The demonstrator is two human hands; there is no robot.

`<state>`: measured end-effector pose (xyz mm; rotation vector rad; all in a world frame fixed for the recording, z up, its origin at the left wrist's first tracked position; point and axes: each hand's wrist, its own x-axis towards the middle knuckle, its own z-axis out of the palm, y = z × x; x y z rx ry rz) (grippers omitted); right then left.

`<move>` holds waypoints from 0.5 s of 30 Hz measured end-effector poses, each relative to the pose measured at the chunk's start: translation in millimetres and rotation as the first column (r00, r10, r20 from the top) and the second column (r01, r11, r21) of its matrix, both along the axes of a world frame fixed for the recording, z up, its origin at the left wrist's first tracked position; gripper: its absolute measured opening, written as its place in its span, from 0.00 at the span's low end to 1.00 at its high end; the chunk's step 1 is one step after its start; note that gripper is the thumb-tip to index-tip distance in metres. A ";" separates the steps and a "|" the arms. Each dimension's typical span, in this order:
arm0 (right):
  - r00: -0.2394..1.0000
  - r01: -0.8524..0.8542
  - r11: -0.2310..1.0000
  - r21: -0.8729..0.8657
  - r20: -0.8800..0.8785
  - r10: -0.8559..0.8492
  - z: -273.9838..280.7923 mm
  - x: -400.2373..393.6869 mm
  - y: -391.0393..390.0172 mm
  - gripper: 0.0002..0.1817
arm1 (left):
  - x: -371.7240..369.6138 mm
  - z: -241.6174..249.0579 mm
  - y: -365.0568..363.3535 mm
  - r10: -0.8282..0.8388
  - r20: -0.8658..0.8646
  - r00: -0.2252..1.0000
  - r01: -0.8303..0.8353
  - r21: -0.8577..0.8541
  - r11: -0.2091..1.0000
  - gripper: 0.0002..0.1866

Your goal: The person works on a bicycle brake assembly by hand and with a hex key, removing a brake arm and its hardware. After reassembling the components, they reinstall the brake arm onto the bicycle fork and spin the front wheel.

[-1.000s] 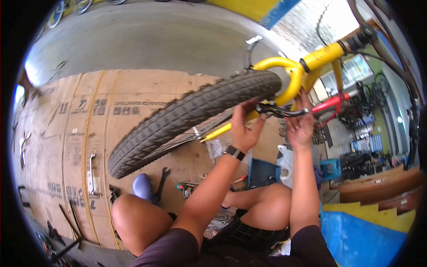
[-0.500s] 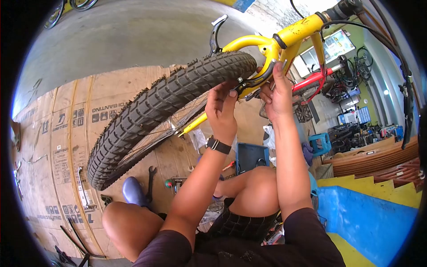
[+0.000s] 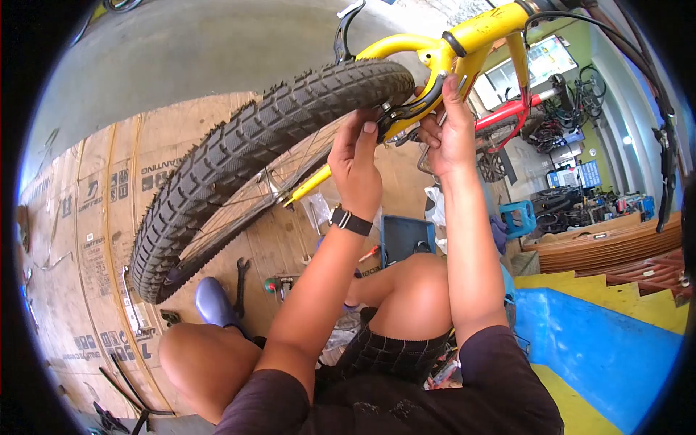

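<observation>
A yellow bicycle fork (image 3: 395, 45) carries a knobby black tyre (image 3: 239, 145) and black rim-brake arms. At the nearer brake arm (image 3: 420, 109), my left hand (image 3: 357, 161) is closed, its thumb and fingers pinching the lower end beside the wheel. My right hand (image 3: 455, 141) is on the other side of that arm. Its thumb or finger points up along the fork, while the other fingers curl around a thin bent metal rod (image 3: 423, 159) that looks like a hex key. The fingertips of both hands are partly hidden. Another brake arm (image 3: 344, 32) sticks out beyond the tyre.
Flattened cardboard (image 3: 94, 239) covers the floor. On it lie a dark wrench (image 3: 241, 283), a silver wrench (image 3: 131, 301) and a blue tray (image 3: 407, 238). A red bicycle frame (image 3: 500, 116) stands behind my right hand. A blue and yellow step (image 3: 594, 333) is at the right.
The wheel, fork and both hands appear slightly higher and further left in view. Both hands stay at the same brake arm.
</observation>
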<state>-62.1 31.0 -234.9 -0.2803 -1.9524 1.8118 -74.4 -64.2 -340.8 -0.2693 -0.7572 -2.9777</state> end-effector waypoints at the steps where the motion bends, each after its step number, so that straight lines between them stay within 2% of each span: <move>1: 1.000 0.000 1.000 -0.005 -0.010 0.000 -0.9 -1.0 0.8 0.32 | -1.4 -2.7 0.5 0.000 -0.013 1.000 -0.001 -0.018 1.000 0.15; 5: 0.999 -0.047 0.999 -0.012 -0.017 0.047 -1.5 0.4 0.4 0.34 | -5.2 -22.6 -0.5 -0.116 -0.088 0.989 0.102 -0.148 0.984 0.17; 6: 0.998 -0.061 0.998 -0.027 -0.030 0.061 -3.8 0.5 3.6 0.34 | -11.1 -33.6 7.8 0.053 -0.191 0.980 -0.103 -0.264 0.959 0.21; 9: 0.991 -0.131 0.990 -0.043 -0.026 0.130 -4.3 0.5 4.5 0.33 | -12.3 -33.7 -3.2 0.135 -0.362 0.922 -0.315 -0.501 0.806 0.23; 10: 0.994 -0.109 0.994 -0.018 -0.034 0.108 -3.8 -0.2 0.7 0.36 | -12.8 -30.7 -8.7 0.165 -0.399 0.902 -0.383 -0.561 0.734 0.23; 12: 0.991 -0.131 0.991 -0.034 -0.045 0.129 -5.6 -0.6 3.1 0.37 | -14.5 -40.6 -5.4 -0.006 -0.299 0.954 -0.237 -0.768 0.596 0.23; 15: 0.991 -0.136 0.991 -0.007 -0.018 0.136 -9.5 0.9 1.7 0.40 | -31.1 -55.7 2.5 -0.160 -0.224 0.961 -0.152 -0.917 0.370 0.24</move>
